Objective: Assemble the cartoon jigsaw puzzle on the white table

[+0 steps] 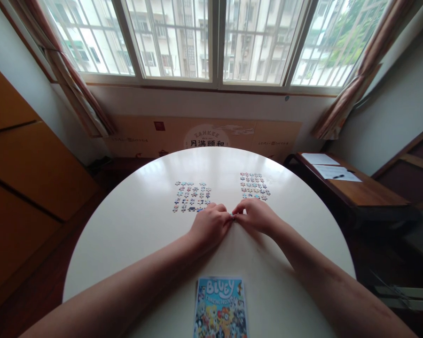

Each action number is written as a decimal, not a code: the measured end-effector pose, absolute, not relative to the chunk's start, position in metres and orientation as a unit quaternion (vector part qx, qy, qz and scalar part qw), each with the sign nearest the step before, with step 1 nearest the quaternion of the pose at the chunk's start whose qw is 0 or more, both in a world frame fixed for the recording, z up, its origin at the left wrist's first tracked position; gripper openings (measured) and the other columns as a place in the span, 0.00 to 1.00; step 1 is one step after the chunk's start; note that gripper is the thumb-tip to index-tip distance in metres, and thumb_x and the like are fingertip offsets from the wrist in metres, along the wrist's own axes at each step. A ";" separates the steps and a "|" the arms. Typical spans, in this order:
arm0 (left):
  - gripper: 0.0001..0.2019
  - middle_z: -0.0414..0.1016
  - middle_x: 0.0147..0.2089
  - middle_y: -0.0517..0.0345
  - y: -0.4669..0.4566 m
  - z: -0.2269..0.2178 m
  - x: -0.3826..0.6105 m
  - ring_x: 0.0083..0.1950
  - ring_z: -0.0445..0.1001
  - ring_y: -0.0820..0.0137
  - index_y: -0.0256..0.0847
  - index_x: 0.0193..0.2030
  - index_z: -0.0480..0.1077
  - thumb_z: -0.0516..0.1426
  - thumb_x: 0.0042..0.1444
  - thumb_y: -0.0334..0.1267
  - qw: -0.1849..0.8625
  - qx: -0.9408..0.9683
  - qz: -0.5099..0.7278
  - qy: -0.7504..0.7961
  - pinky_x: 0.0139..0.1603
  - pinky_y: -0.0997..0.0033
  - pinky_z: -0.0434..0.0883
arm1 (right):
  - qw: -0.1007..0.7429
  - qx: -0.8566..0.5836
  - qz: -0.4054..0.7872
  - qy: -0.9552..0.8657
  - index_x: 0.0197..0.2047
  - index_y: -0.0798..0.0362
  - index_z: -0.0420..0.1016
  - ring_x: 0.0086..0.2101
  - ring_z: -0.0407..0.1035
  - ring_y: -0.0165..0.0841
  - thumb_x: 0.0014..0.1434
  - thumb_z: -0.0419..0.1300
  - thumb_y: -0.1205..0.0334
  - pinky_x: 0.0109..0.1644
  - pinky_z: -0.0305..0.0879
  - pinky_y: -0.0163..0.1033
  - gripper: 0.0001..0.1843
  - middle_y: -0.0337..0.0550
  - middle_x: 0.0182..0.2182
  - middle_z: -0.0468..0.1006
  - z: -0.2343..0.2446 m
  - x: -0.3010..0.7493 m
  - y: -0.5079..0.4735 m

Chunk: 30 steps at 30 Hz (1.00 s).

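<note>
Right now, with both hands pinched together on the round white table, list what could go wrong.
The left hand and right hand pinch a tiny teal jigsaw piece; it could slip onto the glossy round white table. Both hands sit close to the left grid of small jigsaw pieces and the right grid; a nudge may scatter them.

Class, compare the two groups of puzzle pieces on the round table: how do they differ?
The left group spreads wider than the right group. The left group shows dark blues; the right group looks paler. Both are loose pieces laid in rows on the white table.
</note>
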<state>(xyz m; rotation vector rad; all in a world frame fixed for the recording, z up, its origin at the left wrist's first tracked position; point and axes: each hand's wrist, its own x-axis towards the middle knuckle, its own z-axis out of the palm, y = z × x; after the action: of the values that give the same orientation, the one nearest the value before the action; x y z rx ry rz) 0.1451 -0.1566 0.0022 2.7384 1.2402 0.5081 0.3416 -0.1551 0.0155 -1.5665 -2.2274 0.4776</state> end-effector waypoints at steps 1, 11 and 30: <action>0.10 0.80 0.42 0.54 -0.159 0.004 0.145 0.45 0.74 0.60 0.45 0.44 0.82 0.57 0.65 0.36 0.033 0.902 0.153 0.403 0.43 0.62 0.73 | 0.191 -0.557 0.169 -0.790 0.39 0.45 0.87 0.39 0.77 0.38 0.57 0.64 0.61 0.44 0.66 0.40 0.10 0.39 0.35 0.86 0.015 0.343 -0.155; 0.10 0.79 0.45 0.52 -0.164 0.008 0.145 0.46 0.74 0.61 0.43 0.42 0.80 0.56 0.66 0.35 0.021 0.903 0.153 0.402 0.44 0.62 0.73 | 0.244 -0.567 0.146 -0.773 0.42 0.45 0.86 0.33 0.74 0.34 0.60 0.63 0.58 0.40 0.65 0.39 0.09 0.39 0.33 0.83 0.026 0.371 -0.151; 0.11 0.79 0.38 0.55 -0.167 0.011 0.133 0.38 0.77 0.66 0.43 0.35 0.81 0.56 0.64 0.35 0.038 0.898 0.151 0.411 0.38 0.68 0.70 | 0.191 -0.502 0.178 -0.825 0.39 0.44 0.86 0.36 0.74 0.33 0.57 0.67 0.64 0.42 0.65 0.38 0.08 0.38 0.35 0.82 0.017 0.350 -0.160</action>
<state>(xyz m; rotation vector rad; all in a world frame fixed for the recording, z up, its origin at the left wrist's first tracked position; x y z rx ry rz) 0.1326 -0.1665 0.0108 2.7555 1.2604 0.4620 0.3498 -0.1601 0.0173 -1.4106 -2.3167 0.5008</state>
